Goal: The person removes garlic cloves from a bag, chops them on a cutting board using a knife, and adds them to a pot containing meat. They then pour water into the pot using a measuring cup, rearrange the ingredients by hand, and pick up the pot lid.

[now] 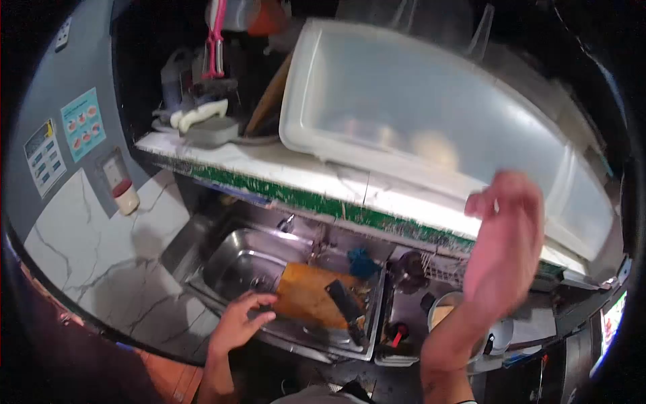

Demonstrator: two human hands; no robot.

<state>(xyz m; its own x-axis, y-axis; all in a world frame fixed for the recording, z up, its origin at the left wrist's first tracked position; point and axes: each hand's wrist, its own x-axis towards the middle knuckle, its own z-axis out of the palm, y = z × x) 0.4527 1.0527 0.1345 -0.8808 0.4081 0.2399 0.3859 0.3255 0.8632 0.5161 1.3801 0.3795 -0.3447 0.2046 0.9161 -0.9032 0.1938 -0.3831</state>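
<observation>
My left hand is over the front rim of the steel sink, fingers apart and nothing in them. Just right of it, an orange-brown cutting board lies across the sink. A dark cleaver rests on the board's right part. My right hand is raised on the right, before the shelf edge and a large translucent plastic bin. Its fingers look curled but are blurred by motion, so whether they hold anything cannot be made out.
A white shelf with a chipped green edge runs above the sink. A white-handled tool lies on its left end. A blue scrubber sits behind the board. Right of the sink are a red-handled item and a pot.
</observation>
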